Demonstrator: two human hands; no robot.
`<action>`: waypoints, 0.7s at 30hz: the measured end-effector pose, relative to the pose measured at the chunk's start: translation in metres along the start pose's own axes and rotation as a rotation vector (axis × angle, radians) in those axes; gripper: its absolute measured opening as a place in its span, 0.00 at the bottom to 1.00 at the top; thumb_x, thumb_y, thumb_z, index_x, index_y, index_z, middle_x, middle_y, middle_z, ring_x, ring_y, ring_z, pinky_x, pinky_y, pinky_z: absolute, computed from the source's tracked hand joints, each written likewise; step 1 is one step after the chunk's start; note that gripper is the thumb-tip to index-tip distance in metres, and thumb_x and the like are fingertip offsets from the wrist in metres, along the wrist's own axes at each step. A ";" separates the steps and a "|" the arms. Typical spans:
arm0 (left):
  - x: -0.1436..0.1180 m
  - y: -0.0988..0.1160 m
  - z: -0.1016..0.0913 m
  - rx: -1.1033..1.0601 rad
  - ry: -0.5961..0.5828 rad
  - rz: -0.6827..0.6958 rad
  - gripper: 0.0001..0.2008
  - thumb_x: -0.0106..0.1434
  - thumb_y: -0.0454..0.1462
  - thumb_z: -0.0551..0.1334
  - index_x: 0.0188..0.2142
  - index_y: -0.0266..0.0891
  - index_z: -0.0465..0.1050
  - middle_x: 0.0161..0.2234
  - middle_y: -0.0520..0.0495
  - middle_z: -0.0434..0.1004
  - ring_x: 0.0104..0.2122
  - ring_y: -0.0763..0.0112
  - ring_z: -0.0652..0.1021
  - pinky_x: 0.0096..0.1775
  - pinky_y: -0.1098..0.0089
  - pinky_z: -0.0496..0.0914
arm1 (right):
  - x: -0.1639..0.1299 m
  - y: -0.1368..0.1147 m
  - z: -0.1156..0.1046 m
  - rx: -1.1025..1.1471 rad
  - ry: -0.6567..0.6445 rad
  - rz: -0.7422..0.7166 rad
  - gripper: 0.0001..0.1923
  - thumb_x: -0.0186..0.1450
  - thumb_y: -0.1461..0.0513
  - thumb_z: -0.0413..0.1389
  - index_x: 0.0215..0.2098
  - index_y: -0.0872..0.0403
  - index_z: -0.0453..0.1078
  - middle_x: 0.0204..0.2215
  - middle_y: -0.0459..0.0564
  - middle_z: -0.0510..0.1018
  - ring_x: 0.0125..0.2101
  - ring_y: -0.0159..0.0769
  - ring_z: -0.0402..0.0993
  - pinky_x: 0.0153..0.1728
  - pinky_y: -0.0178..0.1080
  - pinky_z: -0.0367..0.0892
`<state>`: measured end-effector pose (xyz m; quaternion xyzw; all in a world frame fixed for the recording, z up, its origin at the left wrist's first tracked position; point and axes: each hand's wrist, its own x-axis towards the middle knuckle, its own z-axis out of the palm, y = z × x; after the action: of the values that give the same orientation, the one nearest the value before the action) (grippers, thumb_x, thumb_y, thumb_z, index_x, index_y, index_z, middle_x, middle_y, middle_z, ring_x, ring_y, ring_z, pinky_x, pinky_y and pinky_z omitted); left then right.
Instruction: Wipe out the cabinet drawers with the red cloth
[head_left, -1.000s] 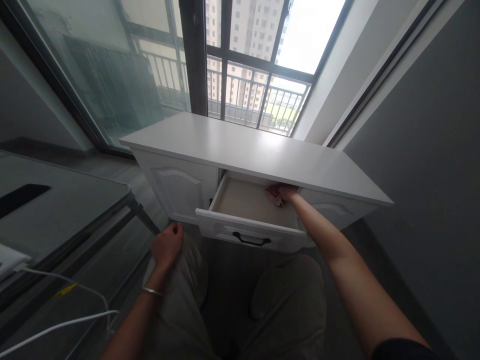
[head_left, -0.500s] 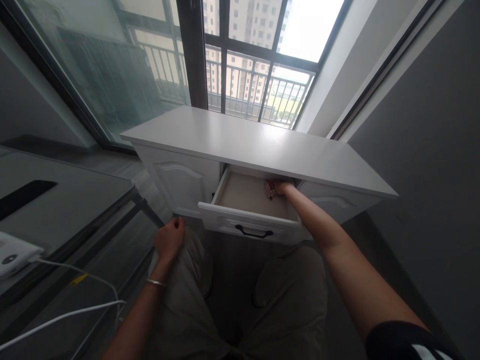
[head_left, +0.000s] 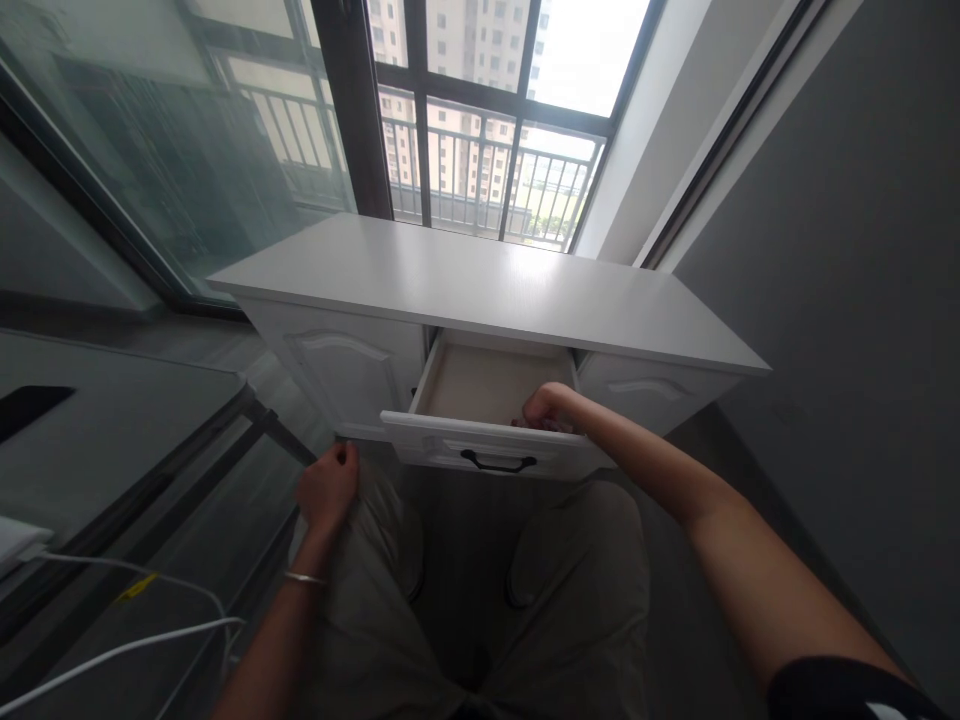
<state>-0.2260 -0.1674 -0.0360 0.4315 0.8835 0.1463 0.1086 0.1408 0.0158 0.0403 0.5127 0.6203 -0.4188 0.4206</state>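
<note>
Head view: one cloth (head_left: 519,423), mostly hidden, is held by the closed right hand (head_left: 549,402) inside one drawer (head_left: 472,385); left of the drawer, one knee (head_left: 377,500) is touched by the loosely fisted left hand (head_left: 330,485).

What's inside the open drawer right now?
The drawer has the right hand in it, near the front panel, with a bit of cloth showing. The hand covers the rest; the panel hides whatever lies directly behind it.
</note>
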 end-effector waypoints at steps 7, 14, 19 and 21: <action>-0.004 0.003 -0.005 0.008 0.001 0.009 0.26 0.72 0.50 0.46 0.41 0.42 0.81 0.41 0.34 0.84 0.40 0.50 0.81 0.37 0.62 0.68 | 0.001 -0.005 0.002 -0.031 -0.088 0.057 0.05 0.60 0.66 0.61 0.27 0.59 0.72 0.20 0.48 0.73 0.22 0.37 0.73 0.29 0.39 0.74; -0.002 -0.001 -0.001 0.006 -0.003 0.006 0.27 0.72 0.51 0.46 0.42 0.43 0.81 0.42 0.34 0.84 0.40 0.49 0.81 0.37 0.61 0.68 | -0.007 0.000 -0.006 0.190 0.036 0.007 0.02 0.62 0.68 0.59 0.32 0.61 0.74 0.22 0.51 0.76 0.25 0.40 0.77 0.34 0.42 0.77; -0.003 0.003 -0.001 0.010 -0.016 0.016 0.26 0.72 0.51 0.45 0.42 0.43 0.80 0.41 0.34 0.84 0.41 0.48 0.81 0.37 0.61 0.68 | -0.018 -0.004 -0.039 0.445 0.399 -0.172 0.05 0.67 0.67 0.58 0.41 0.60 0.73 0.26 0.51 0.80 0.28 0.37 0.80 0.36 0.38 0.78; -0.004 0.005 -0.001 0.011 -0.016 0.018 0.26 0.72 0.50 0.45 0.42 0.43 0.80 0.41 0.34 0.84 0.41 0.48 0.81 0.37 0.61 0.68 | -0.018 -0.015 -0.054 0.525 0.509 -0.255 0.07 0.69 0.65 0.57 0.46 0.59 0.72 0.29 0.52 0.82 0.31 0.38 0.81 0.36 0.36 0.77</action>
<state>-0.2204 -0.1678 -0.0328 0.4411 0.8795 0.1391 0.1121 0.1230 0.0604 0.0744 0.6092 0.6354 -0.4716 0.0521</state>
